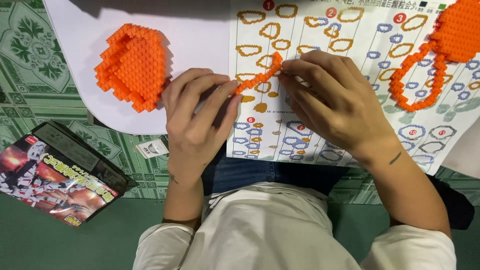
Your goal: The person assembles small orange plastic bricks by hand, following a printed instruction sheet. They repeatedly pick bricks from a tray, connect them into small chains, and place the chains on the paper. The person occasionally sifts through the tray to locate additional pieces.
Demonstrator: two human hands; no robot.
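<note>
Left hand (200, 117) pinches the near-left end of a thin strip of orange micro-bricks (259, 76); right hand (332, 100) pinches the far-right end. Both sets of fingers are closed on it. The strip runs diagonally between the hands, just above the instruction sheet (350, 135), near the sheet's left edge.

Packages and print: a flat cardboard box (57, 172) lies near left on the green patterned floor mat (30, 60), tilted, with dark sides and a red-orange picture face showing a white armoured figure. A small white tag (152, 148) lies just right of the box. The instruction sheet is white, covered in rows of orange and blue-grey ring outlines, with red numbered circles along the far edge.

The strip: one brick wide, studded, bright orange, slightly curved at the far end.

Other builds: a chunky shield-shaped orange brick block (132, 67) sits far left on a white board (195, 35). At far right, a larger orange brick mass (457, 30) with a looped orange chain (417, 80) hanging from it rests on the sheet.

Hard to see: the orange mass is cut off by the right frame edge. The fingertips hide the strip's ends. The person's lap covers the sheet's near edge.
</note>
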